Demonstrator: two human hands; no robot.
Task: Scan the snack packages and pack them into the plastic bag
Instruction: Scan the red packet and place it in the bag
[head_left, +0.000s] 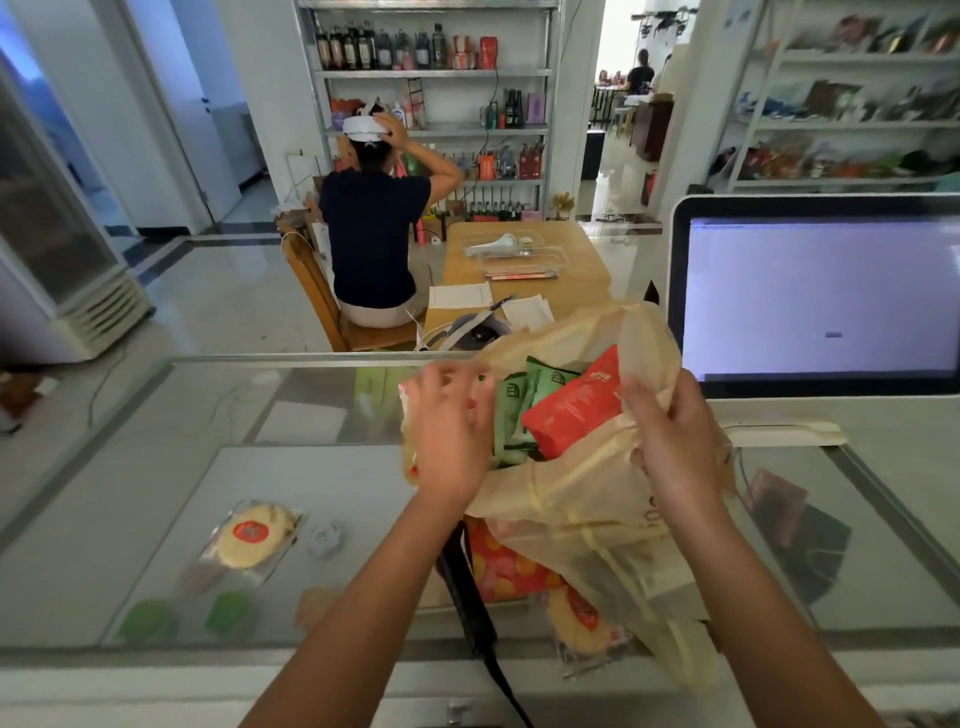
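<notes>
A cream plastic bag stands open on the glass counter. Inside it I see a red snack pack and green snack packs. My right hand grips the bag's right rim, bunching the plastic. My left hand is at the bag's left rim with fingers spread and slightly blurred; I cannot tell whether it holds anything. A clear-wrapped round biscuit pack lies on the counter to the left. Another biscuit pack and an orange-patterned pack lie under the bag's near side.
A black handheld scanner with its cable lies beside the bag, near the front edge. A monitor stands at the right. Beyond the counter a person sits at a wooden table, with stocked shelves behind.
</notes>
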